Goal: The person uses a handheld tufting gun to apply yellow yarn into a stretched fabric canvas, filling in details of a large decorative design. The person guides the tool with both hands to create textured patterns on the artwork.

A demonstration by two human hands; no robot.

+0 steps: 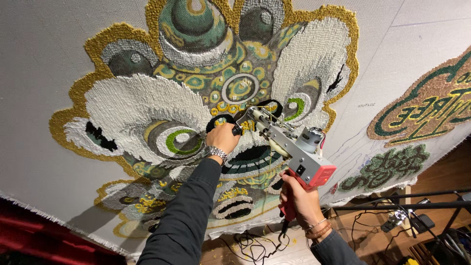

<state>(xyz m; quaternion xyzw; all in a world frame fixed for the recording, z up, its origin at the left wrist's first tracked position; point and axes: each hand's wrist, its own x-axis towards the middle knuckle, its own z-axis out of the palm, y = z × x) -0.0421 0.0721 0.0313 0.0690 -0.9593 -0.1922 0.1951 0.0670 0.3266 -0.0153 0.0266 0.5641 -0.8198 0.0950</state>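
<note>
1. Your left hand [223,137] is curled tight around the black front handle [234,128] of the tufting gun [289,145], fingers wrapped fully, no gap showing. A metal watch [216,153] sits at that wrist, above a dark sleeve [186,216].
2. Your right hand [299,198] is closed around the gun's red rear grip [289,208], just below the red housing [314,174]. Bead bracelets [318,228] ring that wrist. You cannot tell where the index finger lies.
3. The gun runs slantwise from lower right to upper left, its needle end [248,115] against the stretched backing cloth [44,59], at the middle of the tufted lion-head design [206,88], between the two green-ringed eyes.
4. Around the needle the pile is dense: yellow and green dots above, white fur to either side, dark mouth bands below your left wrist.
5. Bare cloth lies wide to the left of the gold border and to the upper right. A second tufted patch [427,108] in green, gold and brown sits well apart at right, cut off by the frame edge.
6. The cloth's frayed lower edge [64,223] runs bottom left; red fabric [34,245] shows beneath it.
7. Below your right forearm, tangled cables [250,245] lie on a wooden floor [382,245], with black bars [407,203] crossing at right.
8. The needle tip itself is too small to make out, and the gun's cord disappears behind your right wrist.
</note>
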